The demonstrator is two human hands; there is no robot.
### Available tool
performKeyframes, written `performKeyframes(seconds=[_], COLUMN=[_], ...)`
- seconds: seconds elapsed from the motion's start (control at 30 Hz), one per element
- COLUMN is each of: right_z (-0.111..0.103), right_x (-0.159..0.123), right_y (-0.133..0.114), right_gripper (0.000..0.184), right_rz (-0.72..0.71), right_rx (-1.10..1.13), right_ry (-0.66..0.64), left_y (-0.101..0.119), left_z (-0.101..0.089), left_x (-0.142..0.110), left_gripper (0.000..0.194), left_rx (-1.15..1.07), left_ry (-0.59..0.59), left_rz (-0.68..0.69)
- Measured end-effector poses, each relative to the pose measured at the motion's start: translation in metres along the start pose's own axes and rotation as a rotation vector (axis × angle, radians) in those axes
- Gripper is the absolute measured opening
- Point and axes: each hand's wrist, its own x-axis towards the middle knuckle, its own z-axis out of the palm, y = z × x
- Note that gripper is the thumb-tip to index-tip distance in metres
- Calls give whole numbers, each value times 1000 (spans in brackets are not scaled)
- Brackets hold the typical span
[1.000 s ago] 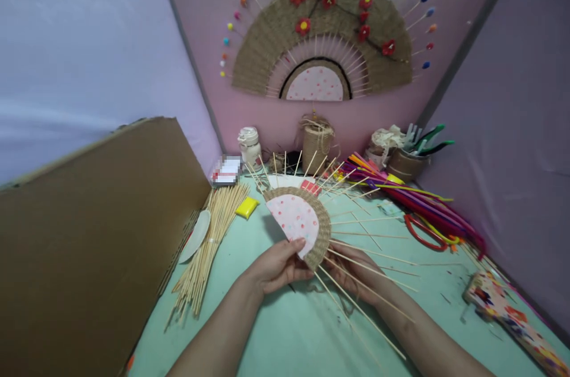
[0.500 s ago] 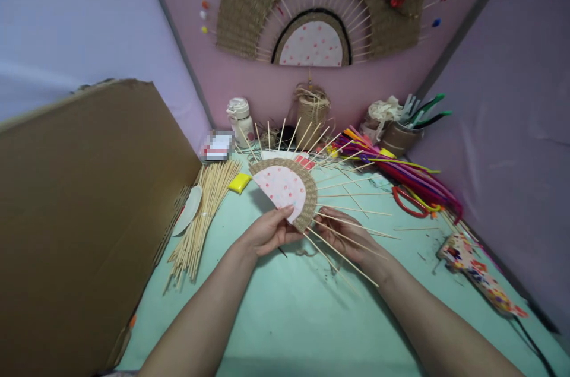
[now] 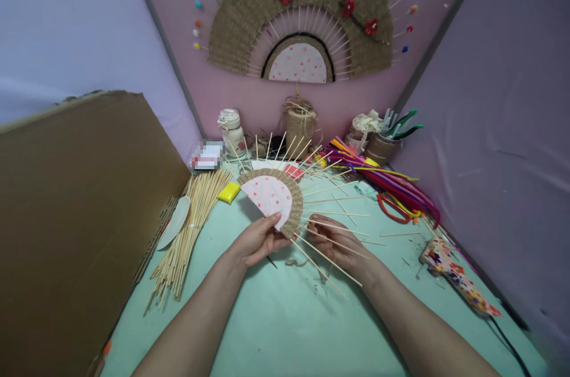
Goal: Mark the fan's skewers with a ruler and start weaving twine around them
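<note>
One half-round fan [image 3: 274, 197], with woven band [image 3: 295, 202], spotted paper [image 3: 263, 192] and outspread sticks [image 3: 336, 212], is held tilted over the green table [image 3: 276, 329]. Left hand [image 3: 262, 239] pinches its lower corner, thumb on the paper; right hand [image 3: 333, 240] has fingers curled beside the band, behind the lower sticks, whether gripping a strand cannot be told. Best handled, it seems, by a firm left pinch and light right fingers, sparing sticks from bending.
</note>
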Motion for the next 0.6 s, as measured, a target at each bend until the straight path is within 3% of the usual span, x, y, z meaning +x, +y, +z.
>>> performKeyframes(seconds=[0.13,0.33,0.5,0.6], right_z=[3,8,9,7], right_x=[-3,-9,-24,-37], right_y=[-5,-11,-24,-38], right_gripper=[23,31,32,34], right_rz=[52,31,6,2], right_rx=[-41,-202,-626,-982], right_ry=[-19,81,210,174], left_y=[0,1,5,8], left_z=[-2,0,2,-1], left_x=[1,1,1,0], left_gripper=[26,24,22,23], left_rx=[-1,-20,-34,-28], left_ry=[-7,22,88,99], left_rz=[-5,-4,28,53])
